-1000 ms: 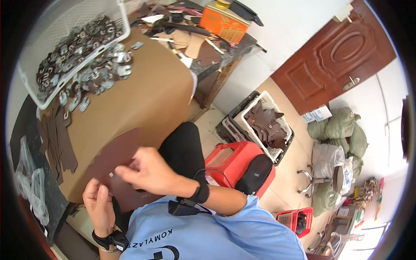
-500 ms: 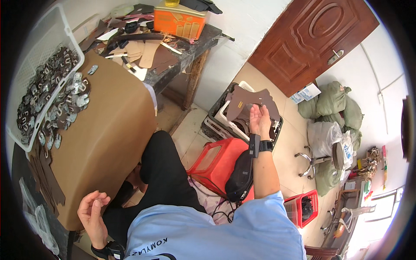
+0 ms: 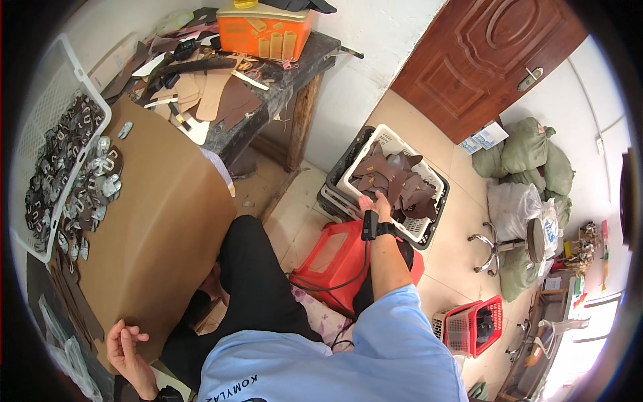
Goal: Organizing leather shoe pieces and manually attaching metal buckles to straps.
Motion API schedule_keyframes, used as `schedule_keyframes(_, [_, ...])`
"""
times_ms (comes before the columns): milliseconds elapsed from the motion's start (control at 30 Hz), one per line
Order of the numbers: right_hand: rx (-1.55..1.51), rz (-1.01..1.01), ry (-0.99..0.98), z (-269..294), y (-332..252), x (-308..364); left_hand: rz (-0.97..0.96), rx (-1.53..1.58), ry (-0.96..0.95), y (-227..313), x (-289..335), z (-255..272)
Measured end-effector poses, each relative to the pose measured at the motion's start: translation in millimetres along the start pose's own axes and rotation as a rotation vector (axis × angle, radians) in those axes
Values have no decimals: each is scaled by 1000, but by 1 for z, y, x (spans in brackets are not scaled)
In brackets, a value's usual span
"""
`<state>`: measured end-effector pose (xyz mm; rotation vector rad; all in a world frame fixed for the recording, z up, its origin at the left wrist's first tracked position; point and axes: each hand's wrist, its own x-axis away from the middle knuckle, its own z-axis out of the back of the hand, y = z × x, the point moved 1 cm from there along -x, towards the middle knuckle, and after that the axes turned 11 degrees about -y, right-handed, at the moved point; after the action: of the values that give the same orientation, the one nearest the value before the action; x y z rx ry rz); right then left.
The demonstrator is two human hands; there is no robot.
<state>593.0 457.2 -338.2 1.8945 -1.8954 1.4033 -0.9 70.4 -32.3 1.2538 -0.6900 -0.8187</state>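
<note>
My right hand [image 3: 376, 206] is stretched out at the near side of a white plastic basket [image 3: 429, 231]. Its fingers are apart and hold nothing. Several dark brown cut pieces [image 3: 395, 179], leather-like sheets, lie heaped inside that basket. My left hand [image 3: 130, 355] hangs at the near corner of a brown covered work surface [image 3: 167, 194], fingers loosely bent and nothing visible in them. On the surface's far left lies a pile of small brown pieces with metal buckles [image 3: 94, 177], partly spilling from a tilted white basket [image 3: 74, 174].
A red plastic stool [image 3: 328, 261] with a black cable across it stands right of my leg. Behind is a dark bench [image 3: 288, 74] with scraps and an orange box [image 3: 264, 37]. Right of the basket are stuffed sacks [image 3: 522, 151], a wheeled chair base [image 3: 492, 248] and a red basket [image 3: 469, 328].
The large brown piece above my right hand has left it; brown pieces now lie in the white basket. My right hand has drawn back toward me. The whole view has shifted slightly.
</note>
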Motion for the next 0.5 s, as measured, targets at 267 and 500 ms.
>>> schedule_keyframes(267, [-6,-10,117,-19,35,19,46,-23,7,-5,-5,14])
schedule_keyframes(500, [-131,-46,99,-39,44,32,2,10,-117,18,-7,4])
